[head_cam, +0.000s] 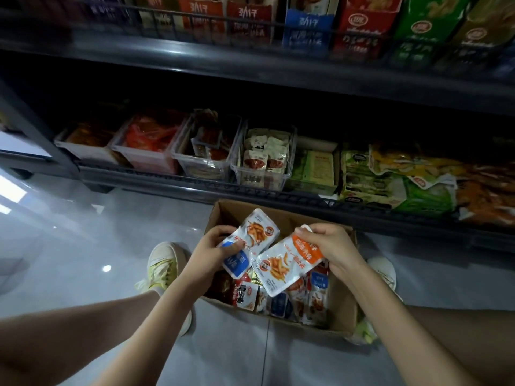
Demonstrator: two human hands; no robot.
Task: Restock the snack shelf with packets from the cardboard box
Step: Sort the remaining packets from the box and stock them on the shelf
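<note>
An open cardboard box (pixel 341 307) stands on the floor between my feet, with several snack packets (pixel 281 302) inside. My left hand (pixel 214 250) grips a white packet with a blue end (pixel 250 240) above the box. My right hand (pixel 331 246) pinches a white packet with an orange end (pixel 284 266) by its top edge, and it overlaps the blue one. The bottom snack shelf (pixel 195 182) runs just beyond the box, holding clear bins (pixel 263 157) of small packets.
Further clear bins (pixel 152 143) of red packets stand on the left of the shelf. Green and orange bags (pixel 395 182) lie on its right. An upper shelf (pixel 250 59) with boxed snacks overhangs. Grey tiled floor (pixel 83 246) spreads to the left.
</note>
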